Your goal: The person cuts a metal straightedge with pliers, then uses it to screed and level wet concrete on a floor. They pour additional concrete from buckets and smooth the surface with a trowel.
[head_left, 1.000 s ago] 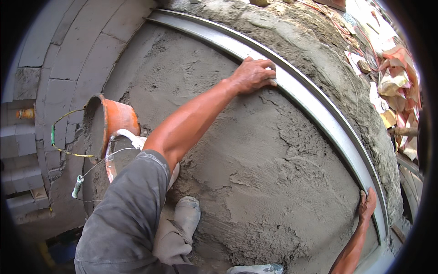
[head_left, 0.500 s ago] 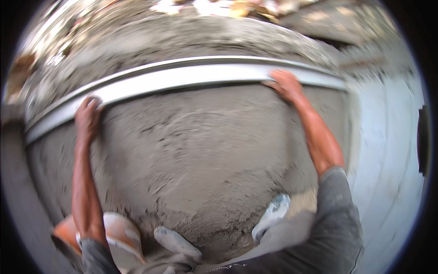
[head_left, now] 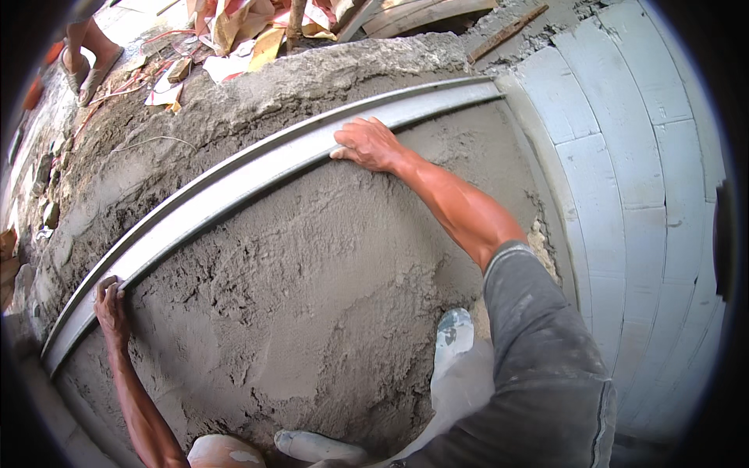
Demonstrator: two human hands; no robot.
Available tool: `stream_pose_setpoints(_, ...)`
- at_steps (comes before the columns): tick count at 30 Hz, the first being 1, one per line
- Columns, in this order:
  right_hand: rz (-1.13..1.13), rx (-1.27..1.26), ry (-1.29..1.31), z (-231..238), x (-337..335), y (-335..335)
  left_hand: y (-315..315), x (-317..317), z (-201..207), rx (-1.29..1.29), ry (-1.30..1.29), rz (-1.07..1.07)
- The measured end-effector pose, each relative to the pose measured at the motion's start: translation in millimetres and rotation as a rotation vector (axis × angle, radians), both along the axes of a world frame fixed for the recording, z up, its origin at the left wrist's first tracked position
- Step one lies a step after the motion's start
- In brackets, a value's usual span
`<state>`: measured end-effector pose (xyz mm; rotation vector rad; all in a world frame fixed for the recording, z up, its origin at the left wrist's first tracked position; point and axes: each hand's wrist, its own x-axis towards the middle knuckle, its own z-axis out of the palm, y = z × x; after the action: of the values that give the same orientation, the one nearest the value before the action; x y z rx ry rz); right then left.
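Observation:
A long silvery metal screed bar (head_left: pixel 234 188) lies across a bed of wet grey mortar (head_left: pixel 312 265), slanting from the lower left to the upper right. Near the bar's left end my left hand (head_left: pixel 111 316) grips its near edge, fingers curled over the top. My right hand (head_left: pixel 370 146) holds the bar right of its middle, with the fingers on its upper face and the thumb at the near edge. The mortar on my side of the bar is partly smooth and partly rough and pitted.
My shoes (head_left: pixel 454 335) stand at the near edge of the mortar. A pale blue block wall (head_left: pixel 624 195) bounds the right side. Beyond the bar runs a rough concrete ledge (head_left: pixel 312 82) with torn paper sacks (head_left: pixel 234 31). Another person's sandalled feet (head_left: pixel 92 70) are at the far left.
The view has turned, so the bar slants more and more of the wall shows. Both hands still hold the bar. The other person's feet have come into view.

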<state>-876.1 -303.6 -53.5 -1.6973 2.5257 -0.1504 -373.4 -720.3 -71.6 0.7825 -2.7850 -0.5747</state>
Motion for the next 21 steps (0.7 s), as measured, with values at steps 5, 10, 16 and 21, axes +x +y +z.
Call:
stream_pose_setpoints(5,0.011,-0.012,0.055,-2.4,-0.7,3.0,5.1,-6.4,5.2,-0.086,-0.069,-0.020)
stream_pose_setpoints(10,-0.003,0.045,0.039,0.1,-4.6,21.5,25.7,-10.7,-8.7,-0.174,-0.105,0.073)
stream_pose_setpoints(16,0.024,-0.061,-0.022,-1.3,27.0,10.2,-0.2,20.3,-1.8,-0.079,-0.105,0.041)
stream_pose_setpoints(21,0.073,-0.005,0.100,2.2,19.1,24.0,19.2,-8.6,4.7,-0.126,-0.093,0.006)
